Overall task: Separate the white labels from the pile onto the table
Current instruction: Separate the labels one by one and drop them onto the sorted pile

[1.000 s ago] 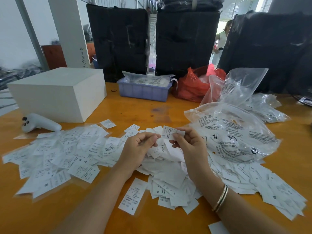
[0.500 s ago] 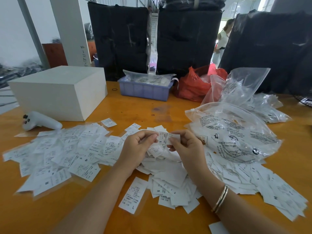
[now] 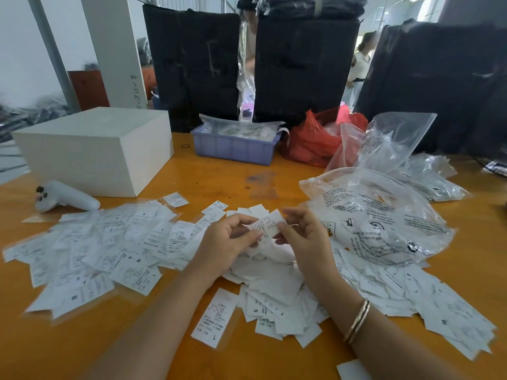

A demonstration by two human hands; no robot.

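Both hands meet over the middle of the orange bench (image 3: 208,171), and between them they hold one white label (image 3: 267,224) raised just above the pile (image 3: 274,286). The left hand (image 3: 227,242) has its fingers curled, with thumb and fingertips pinching the label's lower left edge. The right hand (image 3: 304,237) pinches the label's right side, its other fingers loosely bent; two thin bangles (image 3: 356,320) sit on that wrist.

The pile of mixed labels lies directly under and in front of the hands and runs off to the right, where it slips under a large clear plastic bag (image 3: 375,215) printed with black warning text. To the left, a broad spread of separated labels (image 3: 96,248) covers the bench, many showing size letters. One single label (image 3: 215,316) marked L lies apart, near the left forearm.

Past the spread, a white controller (image 3: 65,197) rests just beside a big white box (image 3: 93,149). Behind the hands stand a lilac plastic tray (image 3: 233,148) holding bagged items, a red plastic bag (image 3: 312,141) touching its right end, and more clear bags (image 3: 395,141) heaped to the right. Black wrapped bundles (image 3: 304,67) line the far edge of the bench, and a person (image 3: 360,64) stands in the gap between two of them.
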